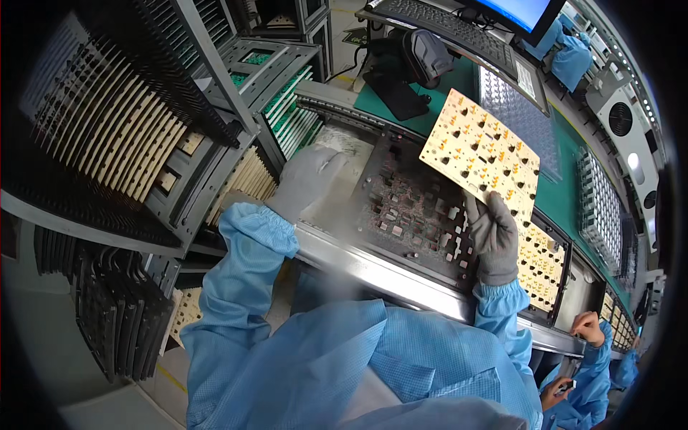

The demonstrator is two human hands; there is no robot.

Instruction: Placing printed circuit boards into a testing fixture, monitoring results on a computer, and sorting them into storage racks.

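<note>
Right hand point(496, 236) has a pinch grip on the lower edge of a cream circuit board point(489, 147), fingers closed on it; the board is held up tilted, right of center in the upper half of frame, over the black tray point(410, 215) and the green mat point(387, 111). Left hand point(309, 179), gray glove too, is left of center over the pale metal plate point(344, 140), just beside the black tray; can't tell if it's gripping anything. Black tray sits center frame, full of cutouts, no board seated in it. Second cream board point(541, 261) lies flat lower right of the held one. Rack point(188, 240) at left of frame holds a stack of cream boards point(132, 136) on edge. Keyboard point(444, 29) at top; co-worker's bare hand point(588, 328) at lower right.
</note>
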